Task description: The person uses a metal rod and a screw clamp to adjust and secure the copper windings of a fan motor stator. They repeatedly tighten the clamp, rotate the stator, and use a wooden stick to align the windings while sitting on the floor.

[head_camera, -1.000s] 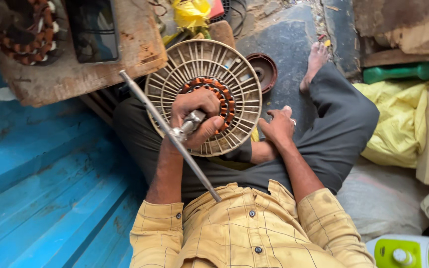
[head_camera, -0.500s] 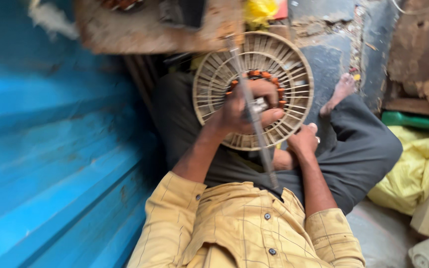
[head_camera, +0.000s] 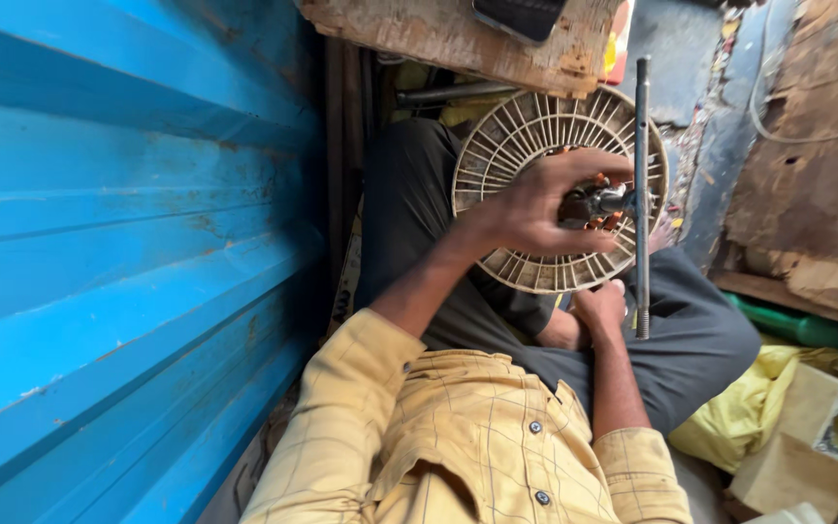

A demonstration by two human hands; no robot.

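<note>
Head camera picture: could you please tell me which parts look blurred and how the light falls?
Head view: the left hand on the round slatted fan motor is softly motion-blurred; the metal rod and blue metal sheet look sharper; soft daylight, no glare; the gap beside the sheet lies in dark shadow.

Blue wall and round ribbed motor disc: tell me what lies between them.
In the head view, the person's dark-trousered leg and left forearm lie between the blue wall and the motor disc.

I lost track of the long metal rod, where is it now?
In the head view the long metal rod stands near-vertical at upper right, crossing the right edge of the round ribbed motor housing, beside the left hand.
</note>
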